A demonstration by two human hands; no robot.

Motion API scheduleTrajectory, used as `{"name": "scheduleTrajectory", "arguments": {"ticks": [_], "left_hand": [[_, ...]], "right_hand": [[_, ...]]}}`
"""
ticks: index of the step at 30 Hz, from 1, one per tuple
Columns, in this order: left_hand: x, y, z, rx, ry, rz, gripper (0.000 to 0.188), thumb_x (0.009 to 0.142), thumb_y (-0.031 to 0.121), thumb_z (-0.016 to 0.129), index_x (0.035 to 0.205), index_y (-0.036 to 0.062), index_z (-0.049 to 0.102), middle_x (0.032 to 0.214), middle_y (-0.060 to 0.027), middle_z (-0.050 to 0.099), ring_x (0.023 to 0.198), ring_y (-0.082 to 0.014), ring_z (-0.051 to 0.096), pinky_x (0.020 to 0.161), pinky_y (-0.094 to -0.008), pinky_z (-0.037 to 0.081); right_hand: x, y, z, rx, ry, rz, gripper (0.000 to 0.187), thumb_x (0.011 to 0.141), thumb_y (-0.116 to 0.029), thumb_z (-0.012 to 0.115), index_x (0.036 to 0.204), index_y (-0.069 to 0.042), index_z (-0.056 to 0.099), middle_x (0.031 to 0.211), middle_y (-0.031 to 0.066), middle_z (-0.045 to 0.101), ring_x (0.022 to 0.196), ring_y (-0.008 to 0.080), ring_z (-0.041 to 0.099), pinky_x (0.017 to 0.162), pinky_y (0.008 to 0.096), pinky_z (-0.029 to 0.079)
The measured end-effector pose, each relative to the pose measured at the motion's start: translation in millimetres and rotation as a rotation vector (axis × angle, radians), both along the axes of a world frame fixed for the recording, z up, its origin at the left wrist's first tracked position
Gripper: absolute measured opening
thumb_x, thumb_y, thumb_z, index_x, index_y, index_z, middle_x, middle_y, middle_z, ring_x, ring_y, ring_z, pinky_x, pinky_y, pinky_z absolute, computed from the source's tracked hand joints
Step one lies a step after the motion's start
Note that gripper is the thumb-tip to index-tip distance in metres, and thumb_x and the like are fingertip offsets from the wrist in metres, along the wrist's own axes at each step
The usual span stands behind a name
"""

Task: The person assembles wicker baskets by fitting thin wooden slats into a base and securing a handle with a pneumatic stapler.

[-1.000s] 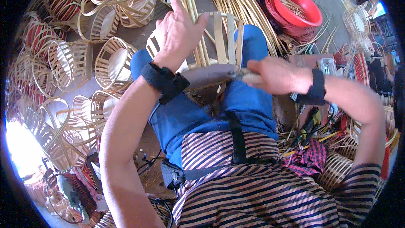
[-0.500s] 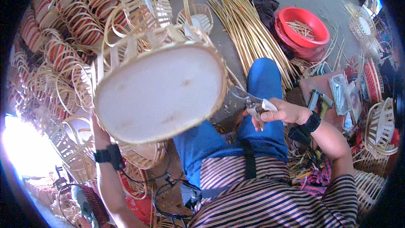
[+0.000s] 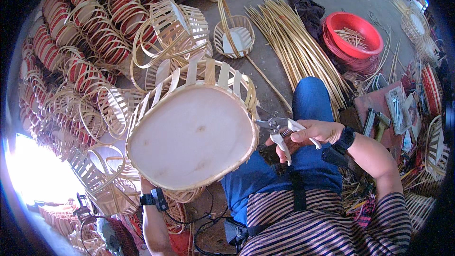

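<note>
Right hand [image 3: 315, 132]: fingers closed around a pair of white-handled shears [image 3: 275, 125], the handles spread apart. We saw the blades point left, right by the side of the oval basket [image 3: 192, 137]; whether they touched it, we could not tell. Left hand [image 3: 147, 186]: mostly hidden behind the basket's lower left edge, so we could not make out its fingers or how far they were closed.

The basket was held up in front of the person, its pale base facing us, a few brownish spots on it, upright slats showing along the far edge. Part of one leg in blue trousers [image 3: 310, 102] lay beyond the shears.

Farther out on the floor, we noted a small handled basket [image 3: 237, 40], a loose stick [image 3: 269, 83] running from near it, a bundle of long canes [image 3: 303, 52], and a red basin [image 3: 372, 38] containing short sticks. To the left, we recorded rows of red-banded baskets [image 3: 95, 33].
</note>
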State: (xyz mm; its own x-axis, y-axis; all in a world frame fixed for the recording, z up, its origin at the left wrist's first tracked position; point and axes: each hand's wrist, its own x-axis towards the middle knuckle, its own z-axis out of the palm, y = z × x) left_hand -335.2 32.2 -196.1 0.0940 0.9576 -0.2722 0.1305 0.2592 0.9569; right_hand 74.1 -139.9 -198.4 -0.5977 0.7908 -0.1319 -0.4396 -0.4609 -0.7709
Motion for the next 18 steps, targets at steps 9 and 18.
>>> {"name": "scheduleTrajectory", "arguments": {"ticks": [9, 18], "left_hand": [[-13, 0, -3, -0.021, -0.012, 0.012, 0.046, 0.08, 0.032, 0.046, 0.111, -0.0013, 0.039, 0.096, -0.0141, 0.052, 0.089, -0.0203, 0.051, 0.076, -0.0319, 0.042], [-6, 9, 1, 0.006, -0.011, -0.012, 0.042, 0.081, 0.029, 0.045, 0.109, -0.0016, 0.04, 0.095, -0.0131, 0.052, 0.088, -0.0195, 0.051, 0.076, -0.0317, 0.043]], "right_hand": [[-26, -13, 5, -0.093, -0.026, -0.191, 0.025, 0.083, -0.031, 0.047, 0.081, -0.006, 0.042, 0.06, -0.0013, 0.04, 0.052, 0.007, 0.039, 0.047, 0.0217, 0.034], [-11, -43, 20, -0.133, -0.22, -0.234, 0.023, 0.083, -0.029, 0.046, 0.073, -0.01, 0.04, 0.05, -0.0057, 0.033, 0.04, 0.0038, 0.031, 0.036, 0.0194, 0.025]]}}
